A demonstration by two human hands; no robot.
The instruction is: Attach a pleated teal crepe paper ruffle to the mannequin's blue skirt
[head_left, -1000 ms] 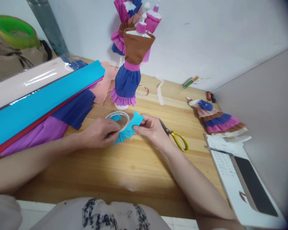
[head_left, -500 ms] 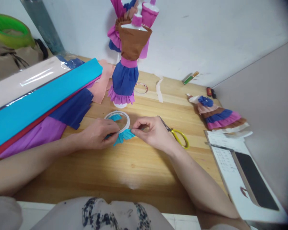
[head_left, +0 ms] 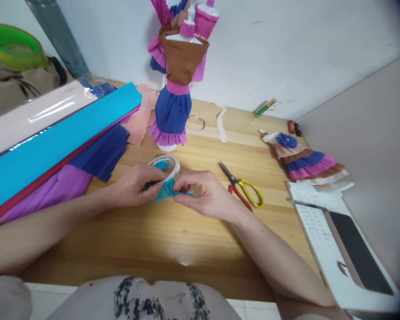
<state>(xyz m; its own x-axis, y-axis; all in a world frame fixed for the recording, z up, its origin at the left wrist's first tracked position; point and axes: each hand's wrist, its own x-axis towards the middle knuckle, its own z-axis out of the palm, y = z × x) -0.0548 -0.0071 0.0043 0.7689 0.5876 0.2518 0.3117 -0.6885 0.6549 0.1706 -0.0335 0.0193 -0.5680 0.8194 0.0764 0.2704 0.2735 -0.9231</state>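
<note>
Between my hands is a gathered strip of turquoise crepe paper (head_left: 166,189), lying over the near side of a white tape roll (head_left: 174,165). My left hand (head_left: 140,184) pinches the paper's left part at the roll's edge. With thumb and fingertips, my right hand (head_left: 200,191) pinches the strip's right part, and a thin end sticks out between the fingers. More turquoise paper shows inside the ring. Just behind the roll stands a small dress form (head_left: 173,109) in a brown top, blue skirt and purple ruffle. Scissors (head_left: 242,184) with yellow and red handles lie right of my right hand.
Long turquoise (head_left: 66,142) and pale crepe paper packs cover the left side, with blue and purple sheets beneath. At right lie a layered paper dress (head_left: 306,155) and a white board (head_left: 310,231) with a dark panel. A green-and-orange stick (head_left: 265,108) is by the wall.
My right hand has moved slightly left and down, bringing its end of the turquoise strip closer to my left hand. The scissors' red handle has come into view.
</note>
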